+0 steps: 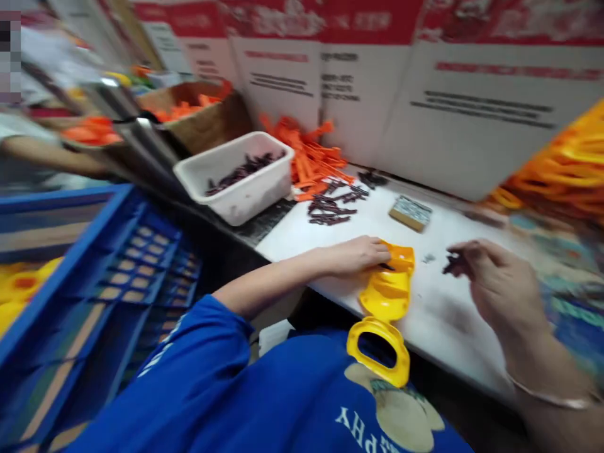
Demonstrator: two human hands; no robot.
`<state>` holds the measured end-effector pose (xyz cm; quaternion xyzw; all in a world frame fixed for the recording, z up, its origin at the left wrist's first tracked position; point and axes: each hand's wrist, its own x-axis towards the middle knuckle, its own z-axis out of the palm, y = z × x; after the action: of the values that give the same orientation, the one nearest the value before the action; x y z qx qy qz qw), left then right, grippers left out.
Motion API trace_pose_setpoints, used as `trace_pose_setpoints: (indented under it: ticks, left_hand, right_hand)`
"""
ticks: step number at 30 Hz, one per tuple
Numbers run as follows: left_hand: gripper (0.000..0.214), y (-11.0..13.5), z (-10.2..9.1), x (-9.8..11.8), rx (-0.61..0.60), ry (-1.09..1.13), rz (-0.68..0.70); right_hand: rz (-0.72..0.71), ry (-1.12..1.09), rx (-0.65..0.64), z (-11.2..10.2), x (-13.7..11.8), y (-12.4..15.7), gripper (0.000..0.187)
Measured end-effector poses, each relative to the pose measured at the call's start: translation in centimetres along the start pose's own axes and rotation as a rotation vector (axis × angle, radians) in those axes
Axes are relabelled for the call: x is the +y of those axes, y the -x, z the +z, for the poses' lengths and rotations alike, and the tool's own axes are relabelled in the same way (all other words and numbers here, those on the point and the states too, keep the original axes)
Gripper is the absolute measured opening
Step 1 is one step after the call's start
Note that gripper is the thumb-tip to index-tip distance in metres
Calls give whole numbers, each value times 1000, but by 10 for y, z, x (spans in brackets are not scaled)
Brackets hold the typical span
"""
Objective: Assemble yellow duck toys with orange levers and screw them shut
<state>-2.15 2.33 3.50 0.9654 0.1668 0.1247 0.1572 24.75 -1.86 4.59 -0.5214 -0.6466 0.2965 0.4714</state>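
At the near edge of the white tabletop [443, 314] lies a yellow plastic part with a loop handle [384, 299], its loop hanging past the edge, and the left hand [356, 255] grips its upper end with curled fingers. Near it, the right hand [495, 283] hovers over the top, fingertips pinched on a small dark plastic piece [450, 264]. Farther back sit a loose heap of dark pieces [333, 204] and a white plastic tub [250, 195].

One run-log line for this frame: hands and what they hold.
left hand: holds yellow plastic part at table edge | right hand: pinches small dark piece | nearby: white tub, orange parts, dark pieces pile
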Motion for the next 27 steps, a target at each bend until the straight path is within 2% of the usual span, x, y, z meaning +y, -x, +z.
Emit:
trace_pose_setpoints:
  ticks: [1, 4, 8, 11, 19, 22, 27]
  left_hand:
    - [20, 0, 2, 2, 8, 7, -2]
    - [25, 1, 6, 9, 15, -6, -60]
    - [27, 2, 6, 17, 5, -1, -103]
    - [27, 1, 6, 17, 7, -19, -113]
    - [21, -1, 9, 20, -22, -103, -136]
    - [19, -5, 6, 25, -65, -140, -156]
    - [16, -12, -1, 31, -147, -185, -178]
  right_hand:
    - [112, -162, 18, 4, -4, 0, 46]
    - [237, -272, 51, 12, -7, -7, 58]
    - [293, -413, 36, 16, 0, -11, 53]
    - [306, -440, 59, 20, 6, -12, 51]
    - [196, -327, 88, 24, 8, -6, 41]
    - [180, -270, 56, 28, 7, -2, 32]
    - [61, 27, -6, 35, 7, 2, 12]
